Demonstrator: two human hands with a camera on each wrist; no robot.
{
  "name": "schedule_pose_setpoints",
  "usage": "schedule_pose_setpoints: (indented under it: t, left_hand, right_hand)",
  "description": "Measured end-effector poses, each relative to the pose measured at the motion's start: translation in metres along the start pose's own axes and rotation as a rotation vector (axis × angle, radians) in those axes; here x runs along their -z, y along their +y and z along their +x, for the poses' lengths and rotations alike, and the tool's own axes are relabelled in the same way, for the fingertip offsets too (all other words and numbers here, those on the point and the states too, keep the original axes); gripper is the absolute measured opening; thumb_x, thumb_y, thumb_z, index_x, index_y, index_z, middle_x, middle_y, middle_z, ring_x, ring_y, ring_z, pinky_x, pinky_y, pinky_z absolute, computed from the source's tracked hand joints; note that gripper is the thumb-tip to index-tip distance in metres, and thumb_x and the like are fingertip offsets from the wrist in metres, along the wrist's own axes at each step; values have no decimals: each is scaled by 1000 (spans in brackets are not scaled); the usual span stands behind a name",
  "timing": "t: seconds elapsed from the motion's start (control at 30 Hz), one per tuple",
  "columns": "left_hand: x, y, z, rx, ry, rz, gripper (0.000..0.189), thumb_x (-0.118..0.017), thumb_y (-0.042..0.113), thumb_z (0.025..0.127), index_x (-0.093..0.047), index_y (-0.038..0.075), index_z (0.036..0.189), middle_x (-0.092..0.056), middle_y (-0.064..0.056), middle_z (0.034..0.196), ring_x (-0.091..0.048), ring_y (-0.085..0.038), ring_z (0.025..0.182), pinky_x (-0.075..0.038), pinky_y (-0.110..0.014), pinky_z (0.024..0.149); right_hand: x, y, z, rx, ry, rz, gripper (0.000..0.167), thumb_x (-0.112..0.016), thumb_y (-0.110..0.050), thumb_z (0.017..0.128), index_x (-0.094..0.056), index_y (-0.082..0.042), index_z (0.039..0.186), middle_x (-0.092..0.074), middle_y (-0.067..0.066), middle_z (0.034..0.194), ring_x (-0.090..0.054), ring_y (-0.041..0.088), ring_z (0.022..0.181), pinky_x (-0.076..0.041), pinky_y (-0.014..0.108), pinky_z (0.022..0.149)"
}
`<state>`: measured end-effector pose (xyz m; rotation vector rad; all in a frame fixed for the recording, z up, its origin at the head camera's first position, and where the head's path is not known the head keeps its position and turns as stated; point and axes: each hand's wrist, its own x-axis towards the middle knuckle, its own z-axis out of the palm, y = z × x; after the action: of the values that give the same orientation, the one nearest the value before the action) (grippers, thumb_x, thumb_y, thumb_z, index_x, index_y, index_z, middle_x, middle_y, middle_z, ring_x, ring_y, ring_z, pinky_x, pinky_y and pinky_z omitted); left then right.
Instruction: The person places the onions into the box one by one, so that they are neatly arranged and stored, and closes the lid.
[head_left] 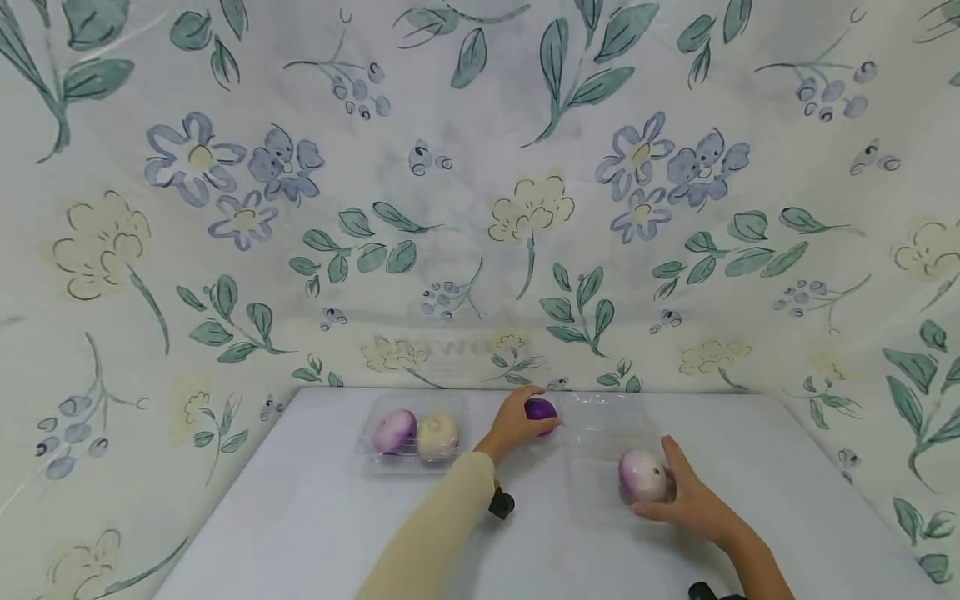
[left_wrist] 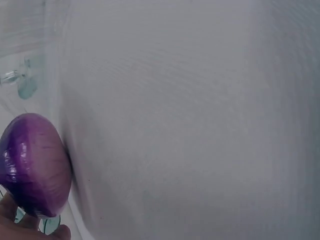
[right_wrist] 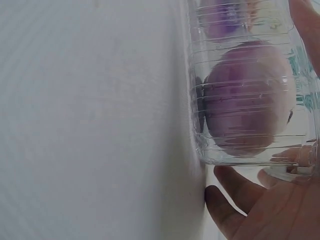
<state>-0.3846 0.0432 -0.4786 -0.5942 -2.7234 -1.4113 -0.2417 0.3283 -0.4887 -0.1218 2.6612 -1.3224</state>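
My left hand [head_left: 517, 423] holds a dark purple onion [head_left: 541, 409] near the table's back edge, fingers behind it and thumb in front. In the left wrist view the same onion [left_wrist: 37, 167] shows glossy at the lower left, fingertips [left_wrist: 30, 227] beneath it. On the right, a clear plastic container [head_left: 588, 500] stands with its flap [head_left: 603, 412] laid back. Inside sits a purple-and-white onion [head_left: 642, 477]. My right hand [head_left: 693, 500] grips the container's right end, thumb on the near side. Through the ribbed wall, the right wrist view shows this onion [right_wrist: 247, 100].
A second clear container [head_left: 412, 468] at the left holds a purple onion [head_left: 395, 431] and a pale yellow-white onion [head_left: 438, 437]. The white table [head_left: 315, 508] ends at a floral cloth backdrop [head_left: 480, 275]. A black wrist device [head_left: 502, 503] hangs by my left sleeve [head_left: 442, 525].
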Motion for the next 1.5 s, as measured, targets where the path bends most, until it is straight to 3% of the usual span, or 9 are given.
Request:
schedule_pose_setpoints:
  t: [0.07, 0.2, 0.47, 0.73, 0.87, 1.07, 1.17, 1.3, 1.5]
  left_hand:
    - [-7, -3, -5, 3, -29, -2, 63, -79, 31, 83, -55, 6, 135, -51, -17, 146, -47, -37, 135, -44, -52, 108]
    - [-12, -5, -8, 20, -19, -3, 61, -80, 31, 83, -56, 8, 134, -52, -15, 145, -48, -36, 134, -44, -51, 108]
    - [-9, -5, 0, -20, -14, 39, 52, -75, 22, 87, -58, 6, 133, -53, -16, 144, -50, -37, 133, -44, -52, 108]
    - [-12, -4, 0, -29, -73, 21, 47, -72, 11, 83, -62, 5, 129, -57, -15, 140, -52, -35, 130, -45, -52, 106]
    - [-10, -4, 3, -7, -71, 17, 47, -75, 11, 80, -63, 7, 126, -56, -16, 138, -53, -34, 126, -47, -51, 104]
    - [-12, -2, 7, -36, -88, 51, 48, -79, 7, 78, -63, 5, 124, -57, -16, 135, -53, -33, 126, -46, -50, 106]
    - [-13, -1, 9, -11, -101, 43, 49, -80, 7, 78, -63, 6, 125, -55, -16, 137, -52, -34, 126, -45, -50, 106]
    - [-14, -1, 8, 20, -106, 34, 50, -80, 8, 79, -63, 6, 125, -54, -17, 138, -51, -36, 127, -45, -52, 107]
    - [-12, -1, 1, -21, -80, 46, 45, -79, 8, 76, -66, 5, 119, -56, -20, 131, -54, -36, 119, -49, -50, 100]
  right_hand:
    - [-2, 5, -6, -13, -6, 6, 126, -79, -39, 81, 15, -1, 155, 15, 29, 162, -12, 56, 146, -12, 69, 114]
    - [-5, 8, -11, 5, 3, 4, 125, -80, -39, 80, 13, -1, 156, 13, 29, 162, -15, 56, 145, -13, 69, 114]
    - [-2, 2, -5, 0, 10, -29, 125, -79, -41, 80, 12, -1, 156, 12, 30, 162, -16, 56, 145, -15, 68, 115]
    - [0, 3, -9, -4, 3, -32, 125, -80, -39, 80, 12, 1, 155, 13, 31, 161, -15, 56, 145, -14, 68, 115]
    - [0, 2, -6, -3, 4, -33, 125, -79, -40, 80, 12, 0, 156, 13, 30, 161, -13, 55, 145, -13, 68, 115]
    - [1, 0, -3, 28, 21, -42, 126, -79, -41, 80, 12, 1, 155, 10, 30, 162, -15, 54, 146, -13, 68, 115]
    - [3, -1, -3, 31, 27, -41, 126, -79, -41, 80, 13, 1, 155, 10, 30, 162, -14, 54, 146, -13, 68, 115]
    - [3, 1, -3, 30, 28, -36, 126, -79, -41, 81, 13, 1, 155, 10, 29, 162, -13, 54, 146, -12, 68, 115]
    - [1, 1, -3, 28, 24, -25, 126, -79, -41, 81, 14, 1, 155, 12, 30, 162, -9, 54, 147, -9, 68, 115]
